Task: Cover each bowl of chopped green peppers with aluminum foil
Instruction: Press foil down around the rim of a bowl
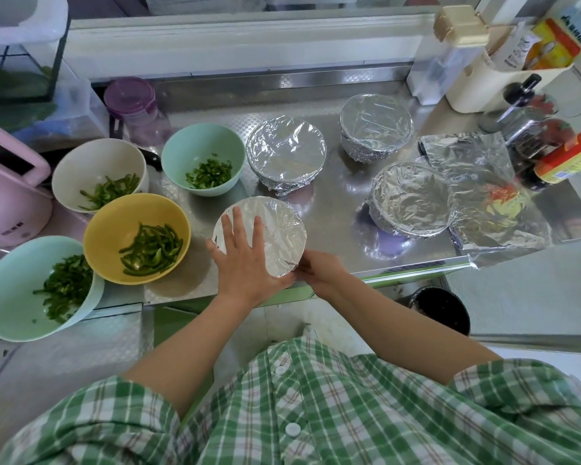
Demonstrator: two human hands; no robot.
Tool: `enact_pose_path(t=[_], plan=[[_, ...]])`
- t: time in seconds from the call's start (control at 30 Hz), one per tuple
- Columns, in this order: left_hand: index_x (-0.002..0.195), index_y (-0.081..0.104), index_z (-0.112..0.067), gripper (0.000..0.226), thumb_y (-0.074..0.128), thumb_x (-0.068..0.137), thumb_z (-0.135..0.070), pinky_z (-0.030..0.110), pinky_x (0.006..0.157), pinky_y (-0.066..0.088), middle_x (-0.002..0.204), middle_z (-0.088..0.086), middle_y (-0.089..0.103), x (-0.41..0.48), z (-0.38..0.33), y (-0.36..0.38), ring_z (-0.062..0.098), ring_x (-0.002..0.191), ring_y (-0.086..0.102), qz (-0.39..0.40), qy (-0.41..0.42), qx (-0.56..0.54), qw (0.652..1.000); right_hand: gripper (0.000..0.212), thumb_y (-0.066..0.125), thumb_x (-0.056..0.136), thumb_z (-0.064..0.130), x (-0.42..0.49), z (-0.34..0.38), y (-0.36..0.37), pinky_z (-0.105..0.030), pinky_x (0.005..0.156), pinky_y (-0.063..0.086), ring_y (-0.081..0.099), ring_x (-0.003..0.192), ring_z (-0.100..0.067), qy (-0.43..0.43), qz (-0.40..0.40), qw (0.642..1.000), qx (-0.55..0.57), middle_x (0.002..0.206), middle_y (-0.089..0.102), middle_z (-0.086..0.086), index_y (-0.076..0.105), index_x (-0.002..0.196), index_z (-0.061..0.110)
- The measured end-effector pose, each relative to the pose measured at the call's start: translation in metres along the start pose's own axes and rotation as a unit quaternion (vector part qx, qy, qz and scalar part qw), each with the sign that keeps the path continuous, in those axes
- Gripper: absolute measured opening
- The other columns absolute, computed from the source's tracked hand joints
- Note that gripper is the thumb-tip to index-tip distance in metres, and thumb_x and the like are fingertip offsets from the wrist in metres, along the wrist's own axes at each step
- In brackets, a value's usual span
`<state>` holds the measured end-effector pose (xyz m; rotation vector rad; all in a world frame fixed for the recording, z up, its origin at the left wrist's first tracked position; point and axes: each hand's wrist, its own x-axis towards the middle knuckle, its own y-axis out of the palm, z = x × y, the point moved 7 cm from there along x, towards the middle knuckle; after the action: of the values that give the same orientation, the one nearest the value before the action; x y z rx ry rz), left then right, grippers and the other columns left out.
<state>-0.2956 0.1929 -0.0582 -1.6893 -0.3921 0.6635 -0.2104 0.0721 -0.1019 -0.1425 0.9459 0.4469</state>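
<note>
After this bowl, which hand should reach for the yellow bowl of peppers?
Probably left: the left hand presses flat on the foil-covered bowl, next to the yellow bowl; the right hand grips the opposite rim.

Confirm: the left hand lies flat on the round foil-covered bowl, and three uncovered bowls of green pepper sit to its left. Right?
Not three: the head view shows four, a white bowl, a yellow bowl and two mint-green bowls. The left hand does lie flat on the foil-covered bowl.
</note>
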Motion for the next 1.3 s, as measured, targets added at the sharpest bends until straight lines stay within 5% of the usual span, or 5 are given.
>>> enact_pose_path(t=[0.5, 0.7, 1.0, 1.13, 1.3], plan=[[0.158, 0.010, -0.012, 0.116, 0.023, 0.073, -0.090, 0.054, 0.118, 0.014, 0.163, 0.022, -0.007, -0.006, 0.010, -0.012, 0.036, 0.151, -0.006, -0.038, 0.000, -0.146, 0.989, 0.044, 0.033, 0.104, 0.043, -0.023, 0.000, 0.009, -0.020, 0.052, 0.039, 0.042, 0.036, -0.006, 0.000, 0.114, 0.990, 0.078, 0.038, 0.046, 0.007, 0.054, 0.078, 0.014], [0.138, 0.040, 0.003, 0.056, 0.039, 0.103, -0.040, 0.047, 0.103, 0.040, 0.133, 0.024, 0.054, -0.005, 0.044, -0.004, 0.040, 0.123, 0.050, -0.077, -0.196, -0.408, 0.888, 0.035, 0.043, 0.101, 0.042, -0.019, -0.001, 0.001, -0.023, 0.055, 0.049, 0.052, 0.048, -0.010, -0.004, 0.087, 0.994, 0.067, 0.055, 0.056, 0.002, 0.056, 0.093, 0.011], [0.095, 0.044, -0.005, 0.027, 0.033, 0.102, -0.028, 0.038, 0.070, 0.035, 0.077, 0.008, 0.047, -0.012, 0.042, 0.009, 0.031, 0.079, 0.044, -0.016, -0.242, -0.538, 0.807, 0.046, 0.023, 0.105, 0.046, -0.020, -0.005, -0.001, -0.024, 0.061, 0.045, 0.050, 0.040, -0.006, -0.009, 0.110, 0.989, 0.102, 0.044, 0.052, 0.005, 0.055, 0.103, 0.013], [0.118, 0.046, -0.011, 0.051, 0.041, 0.089, -0.053, 0.045, 0.090, 0.053, 0.113, 0.007, 0.059, -0.008, 0.033, 0.015, 0.025, 0.104, 0.059, 0.046, -0.244, -0.659, 0.710, 0.053, 0.024, 0.104, 0.048, -0.019, 0.004, -0.011, -0.038, 0.089, 0.051, 0.062, 0.114, -0.026, -0.032, 0.098, 0.989, 0.110, 0.123, 0.066, -0.009, 0.052, 0.137, 0.017], [0.134, 0.040, -0.020, 0.053, 0.048, 0.095, -0.056, 0.047, 0.095, 0.051, 0.126, 0.000, 0.055, -0.004, 0.023, 0.014, 0.021, 0.115, 0.057, 0.069, -0.235, -0.720, 0.649, 0.051, 0.028, 0.102, 0.054, -0.022, 0.021, -0.015, -0.037, 0.084, 0.053, 0.066, 0.098, -0.023, -0.075, 0.100, 0.989, 0.076, 0.108, 0.071, -0.002, 0.057, 0.128, 0.021]])
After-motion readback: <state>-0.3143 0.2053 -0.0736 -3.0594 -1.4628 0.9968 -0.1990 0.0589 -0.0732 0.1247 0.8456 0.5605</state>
